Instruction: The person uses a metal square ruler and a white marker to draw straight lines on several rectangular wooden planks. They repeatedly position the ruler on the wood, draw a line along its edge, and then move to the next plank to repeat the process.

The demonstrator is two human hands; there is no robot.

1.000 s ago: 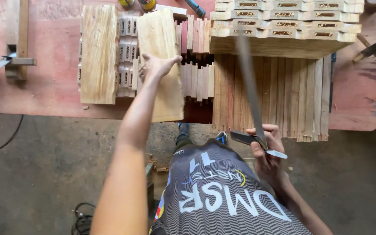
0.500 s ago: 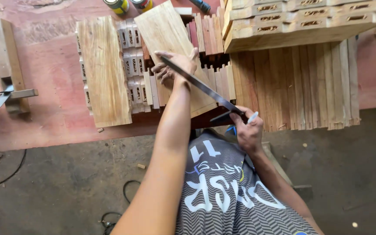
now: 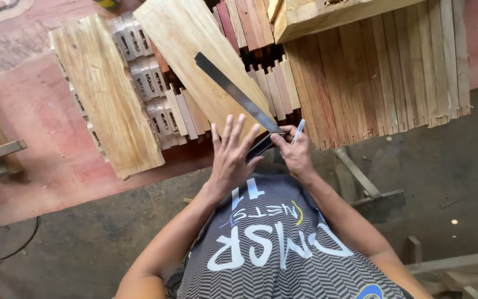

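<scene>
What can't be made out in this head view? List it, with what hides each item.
- Near end of the plank: covered by the left hand.
- Stock of the square: mostly hidden between both hands.
- Pen: only its tip shows above the right hand.
- Stacked frames: cut off by the top edge.
- Small blocks: partly under the plank and the board.
- Bench left side: cut off by the left edge.

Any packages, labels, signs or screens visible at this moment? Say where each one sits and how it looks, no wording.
Printed shirt: worn by the person, bottom centre; dark grey zigzag pattern with large white lettering and a small yellow mark.
Can: top edge, on the red table, only a sliver of yellow and dark showing; any label cannot be made out.
No packages, signs or screens show.
</scene>
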